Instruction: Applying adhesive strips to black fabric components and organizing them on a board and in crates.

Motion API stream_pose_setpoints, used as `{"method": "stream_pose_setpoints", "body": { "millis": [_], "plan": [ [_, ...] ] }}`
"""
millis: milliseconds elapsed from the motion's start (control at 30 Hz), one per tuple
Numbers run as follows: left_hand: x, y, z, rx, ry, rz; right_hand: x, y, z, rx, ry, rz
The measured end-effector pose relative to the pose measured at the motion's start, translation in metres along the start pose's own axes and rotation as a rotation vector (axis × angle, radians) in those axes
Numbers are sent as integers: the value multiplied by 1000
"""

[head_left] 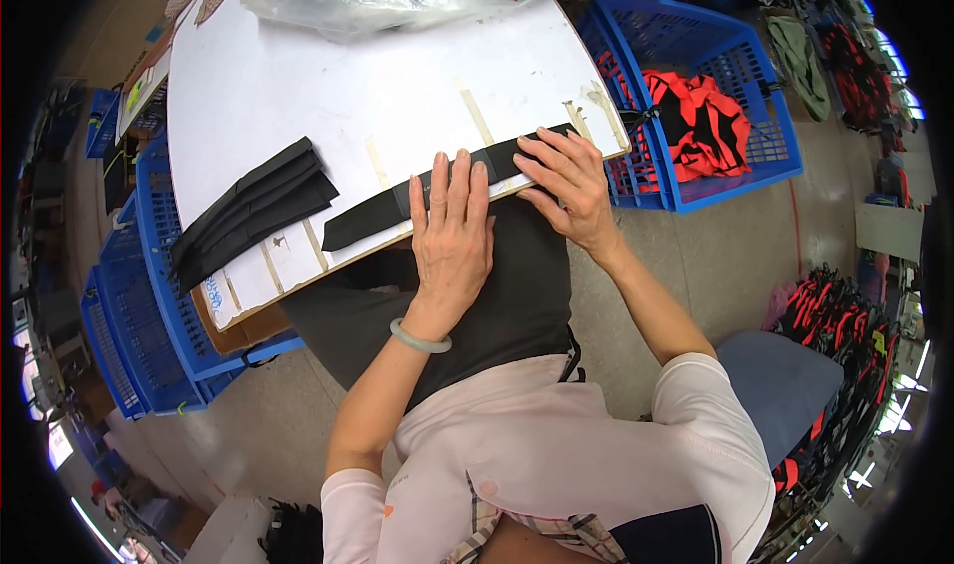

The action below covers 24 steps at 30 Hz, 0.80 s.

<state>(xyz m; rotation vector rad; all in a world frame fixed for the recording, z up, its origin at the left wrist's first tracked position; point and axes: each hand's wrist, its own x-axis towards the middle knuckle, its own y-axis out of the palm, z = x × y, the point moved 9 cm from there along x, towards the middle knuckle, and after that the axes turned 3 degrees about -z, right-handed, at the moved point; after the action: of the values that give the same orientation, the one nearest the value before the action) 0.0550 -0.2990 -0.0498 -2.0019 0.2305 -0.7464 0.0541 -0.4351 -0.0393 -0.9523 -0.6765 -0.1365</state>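
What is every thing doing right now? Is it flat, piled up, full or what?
Black fabric strip: lying flat along the board's near edge, pressed down by both hands.
Left hand: open, palm down on the strip.
Right hand: fingers spread, pressing the strip's right end.
Stack of black strips: piled, untouched.
White board: flat, with tape pieces stuck on.
Blue crate: holding red and black fabric.
Plastic bag: crumpled at the far edge.

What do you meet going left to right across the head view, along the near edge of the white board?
Blue crates → stack of black fabric pieces → left hand flat on the black strip → right hand → blue crate holding red and black fabric.
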Motion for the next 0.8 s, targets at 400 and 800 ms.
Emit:
{"method": "stream_pose_setpoints", "body": {
  "millis": [400,800],
  "plan": [
    [-3,7,1,138,27,-15,2,0,0,1,8,21],
    [-5,7,1,131,41,-4,-1,2,-1,4,9,2]
  ]
}}
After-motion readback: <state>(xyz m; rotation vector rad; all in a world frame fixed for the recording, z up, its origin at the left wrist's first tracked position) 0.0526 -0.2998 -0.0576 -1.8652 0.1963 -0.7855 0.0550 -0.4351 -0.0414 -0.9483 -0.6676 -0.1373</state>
